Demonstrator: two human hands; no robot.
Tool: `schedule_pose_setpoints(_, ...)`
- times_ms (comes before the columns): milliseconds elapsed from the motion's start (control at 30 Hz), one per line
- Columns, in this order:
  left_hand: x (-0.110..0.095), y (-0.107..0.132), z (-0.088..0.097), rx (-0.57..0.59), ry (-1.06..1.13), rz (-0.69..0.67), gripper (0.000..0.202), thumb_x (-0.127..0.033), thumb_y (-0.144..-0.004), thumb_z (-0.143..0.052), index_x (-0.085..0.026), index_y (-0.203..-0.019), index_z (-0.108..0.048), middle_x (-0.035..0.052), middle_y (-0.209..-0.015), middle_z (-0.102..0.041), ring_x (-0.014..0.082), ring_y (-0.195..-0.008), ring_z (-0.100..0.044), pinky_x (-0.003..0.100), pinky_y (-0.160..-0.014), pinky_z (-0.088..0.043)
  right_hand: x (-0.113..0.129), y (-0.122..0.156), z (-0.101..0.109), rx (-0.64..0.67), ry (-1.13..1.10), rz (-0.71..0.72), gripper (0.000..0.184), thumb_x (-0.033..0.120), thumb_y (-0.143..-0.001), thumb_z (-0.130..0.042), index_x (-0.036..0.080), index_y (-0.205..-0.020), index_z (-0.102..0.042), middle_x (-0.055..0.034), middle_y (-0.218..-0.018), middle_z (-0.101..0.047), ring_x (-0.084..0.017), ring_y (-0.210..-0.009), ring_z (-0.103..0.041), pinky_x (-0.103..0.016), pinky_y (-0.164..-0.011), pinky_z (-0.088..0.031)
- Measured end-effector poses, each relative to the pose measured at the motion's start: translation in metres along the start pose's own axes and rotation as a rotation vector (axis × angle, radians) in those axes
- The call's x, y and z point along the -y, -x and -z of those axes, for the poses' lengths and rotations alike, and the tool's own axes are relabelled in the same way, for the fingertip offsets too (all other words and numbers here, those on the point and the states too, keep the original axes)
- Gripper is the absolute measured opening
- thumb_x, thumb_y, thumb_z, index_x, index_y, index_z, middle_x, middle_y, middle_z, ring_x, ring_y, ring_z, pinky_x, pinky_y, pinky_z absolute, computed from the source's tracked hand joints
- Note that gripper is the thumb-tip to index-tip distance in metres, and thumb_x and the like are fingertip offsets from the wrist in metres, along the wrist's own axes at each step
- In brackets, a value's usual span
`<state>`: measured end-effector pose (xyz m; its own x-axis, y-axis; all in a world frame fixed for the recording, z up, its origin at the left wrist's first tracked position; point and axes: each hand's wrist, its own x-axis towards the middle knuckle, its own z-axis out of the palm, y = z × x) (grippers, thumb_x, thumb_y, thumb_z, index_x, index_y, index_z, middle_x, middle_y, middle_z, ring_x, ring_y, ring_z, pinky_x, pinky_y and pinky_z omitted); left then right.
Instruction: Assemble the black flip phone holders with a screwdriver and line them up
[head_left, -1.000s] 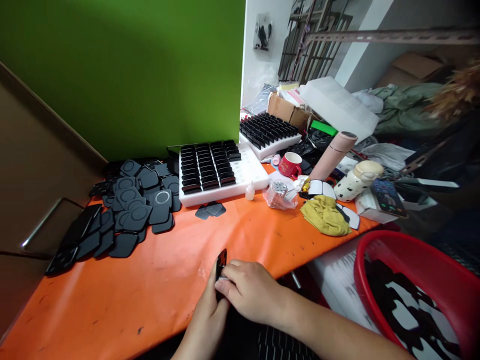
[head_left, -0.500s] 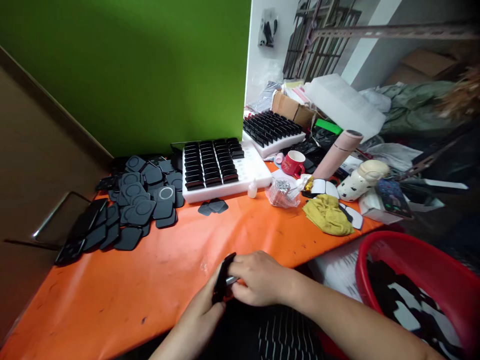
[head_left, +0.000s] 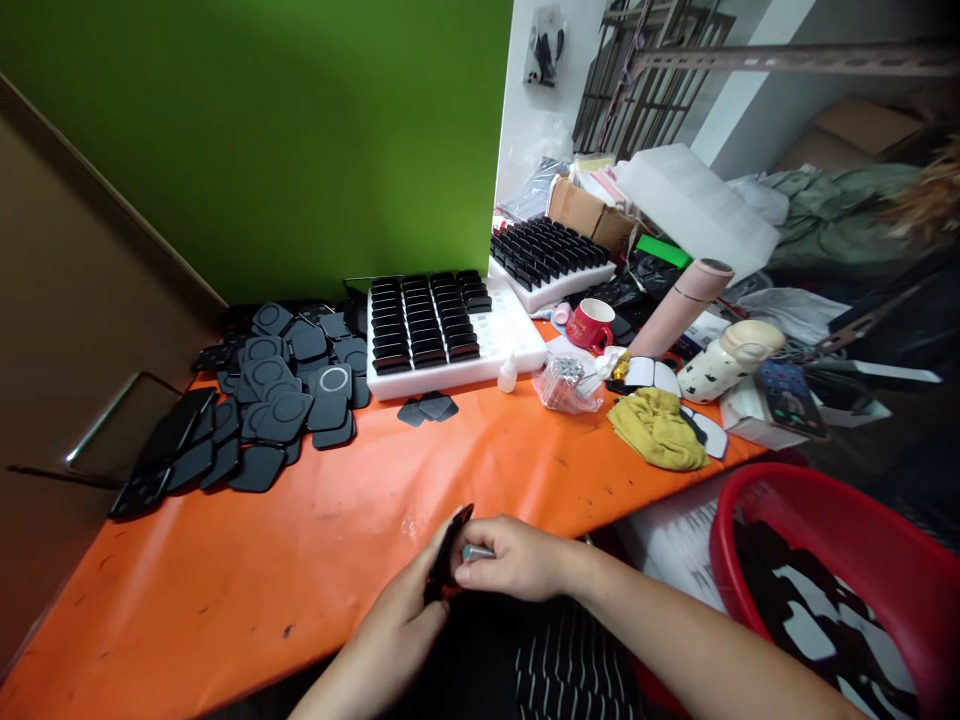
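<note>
Fingers [head_left: 491,530] of the right hand [head_left: 525,562] pinch a short silver rod [head_left: 480,552] against the thumb; those of the left hand [head_left: 409,605] are curled around a thin black panel [head_left: 448,558]. The panel is tilted up on edge, just above the near edge of the orange surface [head_left: 315,560]. Good practice here, I judge, is a steady left grip by the panel's edges, with the rod guided in short, light strokes so the gloss isn't scratched (whether the two touch is hidden from view).

The panel looks dark and shiny, with a rounded corner and a reddish glint low down; its inner face is mostly covered by the hands.

Further out lie a few flat grey pieces [head_left: 429,407], then a white foam tray [head_left: 510,350] with rows of upright black pieces [head_left: 426,325], and a heap of dark plates [head_left: 274,390] farther left.
</note>
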<state>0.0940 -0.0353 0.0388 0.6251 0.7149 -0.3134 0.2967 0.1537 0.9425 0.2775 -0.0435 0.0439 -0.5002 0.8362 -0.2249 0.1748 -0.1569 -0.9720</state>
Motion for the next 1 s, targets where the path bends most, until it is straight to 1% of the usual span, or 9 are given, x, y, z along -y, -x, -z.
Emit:
schedule_pose_setpoints(133, 0.006, -0.002, -0.005, 0.003, 0.156, 0.097, 0.068, -0.008, -0.064, -0.044, -0.02, -0.13, -0.036, 0.0053, -0.118, -0.055, 0.0238, -0.112, -0.047, 0.038, -0.096, -0.036, -0.012, -0.002, -0.012, -0.04, -0.449, -0.031, 0.013, 0.028, -0.076, -0.054, 0.016, -0.078, -0.049, 0.0037, -0.065, -0.05, -0.006, -0.053, -0.045, -0.018, -0.051, -0.036)
schedule_pose_setpoints(233, 0.008, -0.005, -0.011, 0.008, 0.419, 0.259, 0.072, -0.009, -0.058, -0.047, -0.015, -0.129, -0.035, 0.0055, -0.094, -0.063, 0.0224, -0.09, -0.059, 0.037, -0.084, -0.045, -0.015, 0.0, -0.015, -0.073, -0.508, -0.07, 0.019, 0.034, -0.078, -0.052, 0.018, -0.079, -0.042, 0.0075, -0.053, -0.044, -0.005, -0.042, -0.036, -0.016, -0.039, -0.024)
schedule_pose_setpoints(333, 0.005, -0.005, -0.013, -0.035, 0.608, 0.325, 0.07, -0.008, -0.054, -0.048, -0.016, -0.123, -0.039, 0.0037, -0.084, -0.064, 0.0205, -0.082, -0.061, 0.036, -0.08, -0.046, -0.009, 0.004, -0.012, -0.085, -0.511, -0.079, 0.024, 0.042, -0.085, -0.042, 0.019, -0.078, -0.039, 0.0068, -0.053, -0.041, -0.006, -0.045, -0.041, -0.015, -0.039, -0.024)
schedule_pose_setpoints(433, 0.0, -0.005, -0.014, -0.079, 0.669, 0.352, 0.057, -0.009, -0.056, -0.048, -0.015, -0.113, -0.047, 0.0039, -0.079, -0.064, 0.0202, -0.079, -0.062, 0.037, -0.08, -0.047, 0.005, 0.009, -0.009, -0.151, -0.254, -0.041, 0.028, 0.04, -0.09, -0.032, 0.017, -0.081, -0.045, 0.0024, -0.065, -0.048, -0.008, -0.057, -0.05, -0.018, -0.049, -0.034)
schedule_pose_setpoints(533, -0.001, -0.005, -0.015, -0.156, 0.538, 0.33, 0.06, -0.01, -0.06, -0.049, -0.014, -0.119, -0.043, 0.0044, -0.08, -0.065, 0.022, -0.079, -0.063, 0.04, -0.082, -0.047, 0.021, 0.012, -0.011, -0.22, 0.252, 0.023, 0.027, 0.034, -0.091, -0.032, 0.017, -0.082, -0.052, -0.0008, -0.077, -0.056, -0.011, -0.071, -0.054, -0.023, -0.064, -0.039)
schedule_pose_setpoints(600, 0.003, -0.006, -0.018, -0.237, 0.342, 0.226, 0.062, -0.011, -0.063, -0.049, -0.014, -0.124, -0.04, 0.0077, -0.097, -0.064, 0.0259, -0.098, -0.058, 0.043, -0.091, -0.042, 0.028, 0.013, -0.016, -0.263, 0.551, 0.028, 0.026, 0.033, -0.09, -0.034, 0.019, -0.082, -0.054, -0.0014, -0.081, -0.059, -0.014, -0.075, -0.055, -0.025, -0.067, -0.038)
schedule_pose_setpoints(700, 0.009, -0.006, -0.021, -0.304, 0.026, 0.032, 0.063, -0.015, -0.07, -0.048, -0.016, -0.131, -0.034, 0.0096, -0.127, -0.048, 0.0264, -0.123, -0.037, 0.043, -0.104, -0.026, 0.033, 0.011, -0.024, -0.319, 0.836, -0.017, 0.027, 0.033, -0.09, -0.033, 0.02, -0.085, -0.056, -0.0021, -0.082, -0.061, -0.016, -0.073, -0.056, -0.027, -0.064, -0.038)
schedule_pose_setpoints(833, 0.014, -0.004, -0.02, -0.277, -0.176, -0.02, 0.065, -0.019, -0.079, -0.045, -0.017, -0.138, -0.018, 0.0098, -0.139, -0.033, 0.0243, -0.127, -0.031, 0.043, -0.106, -0.022, 0.035, 0.007, -0.026, -0.326, 1.009, -0.037, 0.03, 0.03, -0.09, -0.029, 0.018, -0.085, -0.055, -0.0033, -0.079, -0.06, -0.016, -0.069, -0.056, -0.027, -0.059, -0.037)
schedule_pose_setpoints(1000, 0.018, -0.001, -0.019, -0.219, -0.182, -0.027, 0.06, -0.024, -0.083, -0.044, -0.018, -0.138, -0.02, 0.0105, -0.14, -0.032, 0.0239, -0.127, -0.031, 0.043, -0.105, -0.025, 0.036, 0.006, -0.018, -0.223, 1.034, 0.038, 0.031, 0.036, -0.088, -0.032, 0.017, -0.088, -0.056, -0.0047, -0.084, -0.061, -0.018, -0.071, -0.056, -0.028, -0.06, -0.036)
